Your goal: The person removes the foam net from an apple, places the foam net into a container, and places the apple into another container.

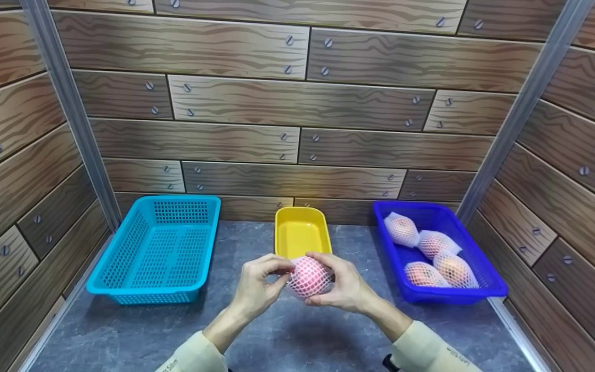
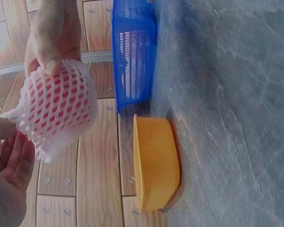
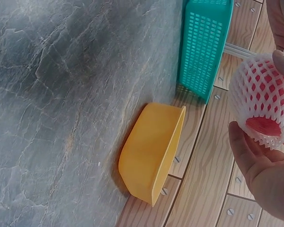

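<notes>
A round red fruit (image 3: pixel 264 126) sits inside a white foam net sleeve (image 2: pixel 61 101), held up over the table in front of the yellow tray. My right hand (image 1: pixel 346 284) grips the netted fruit from the right, its thumb and fingers curved round it. From the left, my left hand (image 1: pixel 257 281) pinches the edge of the net between thumb and fingers. In the right wrist view, a patch of bare red skin shows through the sleeve's opening. Which kind of fruit it is, I cannot tell.
At the left stands a turquoise slotted basket (image 1: pixel 102 283) with nothing visible in it. The yellow tray (image 1: pixel 302 235) stands at the back middle. On the right, a blue basket (image 1: pixel 447 294) holds several netted fruits (image 1: pixel 433 244). Wood-patterned walls (image 1: pixel 297 144) enclose the grey table (image 1: pixel 297 341).
</notes>
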Tool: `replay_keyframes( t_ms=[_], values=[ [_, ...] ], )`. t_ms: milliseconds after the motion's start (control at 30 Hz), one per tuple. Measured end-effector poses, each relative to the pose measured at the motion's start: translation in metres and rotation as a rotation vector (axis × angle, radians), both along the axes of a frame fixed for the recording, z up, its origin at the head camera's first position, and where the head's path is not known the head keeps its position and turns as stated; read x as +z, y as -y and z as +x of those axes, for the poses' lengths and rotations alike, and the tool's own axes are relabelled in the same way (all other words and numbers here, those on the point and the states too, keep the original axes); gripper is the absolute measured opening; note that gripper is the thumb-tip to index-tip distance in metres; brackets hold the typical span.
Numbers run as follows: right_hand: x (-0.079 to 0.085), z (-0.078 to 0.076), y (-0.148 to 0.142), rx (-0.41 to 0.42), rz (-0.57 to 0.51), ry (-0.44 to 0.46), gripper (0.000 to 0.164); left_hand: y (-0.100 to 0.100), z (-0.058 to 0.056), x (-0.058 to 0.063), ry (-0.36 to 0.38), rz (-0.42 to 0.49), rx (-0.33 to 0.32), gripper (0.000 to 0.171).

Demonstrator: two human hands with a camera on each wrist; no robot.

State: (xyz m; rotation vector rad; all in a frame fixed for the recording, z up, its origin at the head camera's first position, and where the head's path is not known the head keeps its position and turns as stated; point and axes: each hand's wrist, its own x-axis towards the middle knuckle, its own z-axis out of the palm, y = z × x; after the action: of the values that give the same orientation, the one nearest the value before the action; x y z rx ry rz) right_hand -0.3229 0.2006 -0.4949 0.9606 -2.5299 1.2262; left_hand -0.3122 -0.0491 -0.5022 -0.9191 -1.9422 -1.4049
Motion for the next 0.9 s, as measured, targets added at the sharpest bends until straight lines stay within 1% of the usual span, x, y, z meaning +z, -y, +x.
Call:
replay_keyframes(
  t_ms=[67, 133, 233, 333, 467, 567, 633, 700, 800, 900],
  values=[
    [0.000, 0.000, 0.000, -0.002, 0.000, -0.003, 0.096, -0.001, 0.001, -0.001, 0.057, 0.027, -0.019, 0.024],
    [-0.001, 0.001, 0.000, -0.001, -0.006, -0.001, 0.096, -0.001, 0.001, -0.002, 0.131, 0.044, -0.020, 0.023],
    [-0.002, 0.001, -0.001, 0.006, -0.025, 0.003, 0.096, -0.001, 0.002, -0.005, 0.225, 0.044, -0.005, 0.023],
    [-0.003, 0.002, -0.002, 0.015, -0.044, 0.014, 0.095, 0.000, 0.002, -0.009, 0.296, 0.029, -0.013, 0.024],
    [-0.004, 0.002, -0.003, 0.018, -0.035, 0.032, 0.096, 0.000, 0.003, -0.013, 0.380, 0.008, -0.069, 0.029],
    [-0.005, 0.003, -0.002, 0.025, -0.015, 0.030, 0.097, -0.002, 0.004, -0.016, 0.436, 0.000, -0.143, 0.037],
    [-0.006, 0.003, -0.001, 0.030, -0.008, 0.017, 0.097, -0.003, 0.005, -0.017, 0.464, -0.010, -0.186, 0.043],
    [-0.007, 0.004, 0.001, 0.036, -0.011, -0.007, 0.096, -0.003, 0.005, -0.018, 0.489, -0.026, -0.212, 0.050],
    [-0.008, 0.006, 0.004, 0.048, -0.020, -0.030, 0.094, -0.003, 0.006, -0.019, 0.499, -0.065, -0.216, 0.063],
    [-0.008, 0.008, 0.008, 0.066, -0.031, -0.019, 0.093, -0.002, 0.007, -0.021, 0.489, -0.107, -0.191, 0.074]
  ],
)
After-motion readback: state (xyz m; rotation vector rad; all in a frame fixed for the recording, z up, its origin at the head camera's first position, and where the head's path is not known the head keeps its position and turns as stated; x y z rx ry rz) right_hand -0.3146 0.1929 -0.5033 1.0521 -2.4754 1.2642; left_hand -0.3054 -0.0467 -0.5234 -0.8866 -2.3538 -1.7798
